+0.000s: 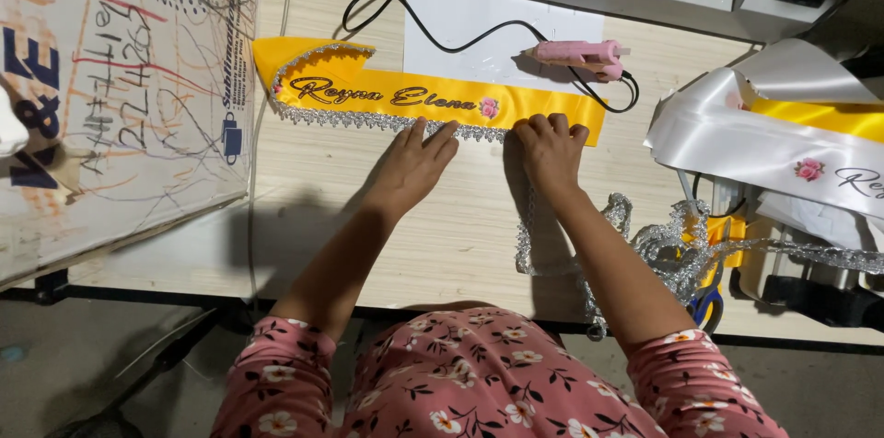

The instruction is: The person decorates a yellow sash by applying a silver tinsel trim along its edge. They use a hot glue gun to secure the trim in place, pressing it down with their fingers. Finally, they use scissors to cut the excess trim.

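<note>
A yellow satin sash with dark script lettering and a small pink rose lies flat across the wooden table. Silver glitter trim runs along its near edge and around its pointed left end. My left hand lies flat with its fingertips pressing the trim against the sash's edge. My right hand has its fingers curled on the trim just to the right, where the loose trim drops toward me and trails off to the right.
A pink glue gun with a black cord lies behind the sash on a white sheet. A white sash and more yellow ribbon are piled at the right above tangled silver trim. A scribbled board covers the left.
</note>
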